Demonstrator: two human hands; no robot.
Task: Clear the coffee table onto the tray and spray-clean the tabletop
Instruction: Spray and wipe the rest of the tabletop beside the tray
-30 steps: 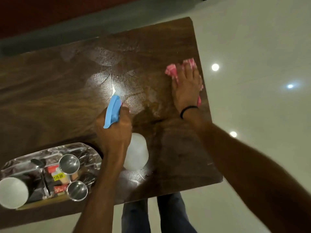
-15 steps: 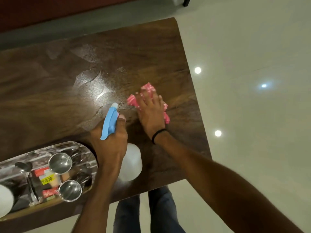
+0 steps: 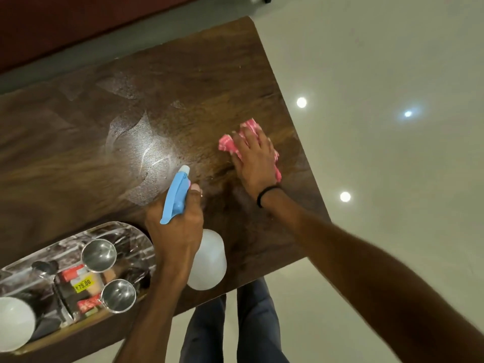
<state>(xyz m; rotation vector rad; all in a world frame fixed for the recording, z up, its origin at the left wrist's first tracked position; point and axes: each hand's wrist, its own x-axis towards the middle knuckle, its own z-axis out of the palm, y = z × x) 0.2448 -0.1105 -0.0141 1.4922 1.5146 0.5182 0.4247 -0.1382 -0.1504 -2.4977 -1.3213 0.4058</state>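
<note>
From the head view I log the tray (image 3: 136, 231) at far left of the coffee table (image 3: 196, 82): an oblong, glossy tray with rounded ends, carrying two round steel cups (image 3: 99, 255), one white bowl (image 3: 14, 323) cut by the frame edge, and a dark packet (image 3: 78, 286) with a yellow price sticker. I note the left hand (image 3: 175, 231) just right of the tray, forearm reaching up from the lower edge, fingers wrapped tight around the neck of one spray bottle (image 3: 207, 260); its blue plastic head points away from me and its translucent white body hangs below the fist. A hazy wet patch (image 3: 141, 153) lies on the dark wood grain ahead of the nozzle. Further right, my right hand (image 3: 254, 158) lies palm-down, fingers spread and pressed flat on one crumpled pink cloth (image 3: 226, 146) near the table's right edge; a black band (image 3: 264, 195) circles the wrist. Beyond is pale glossy floor (image 3: 392, 179).
</note>
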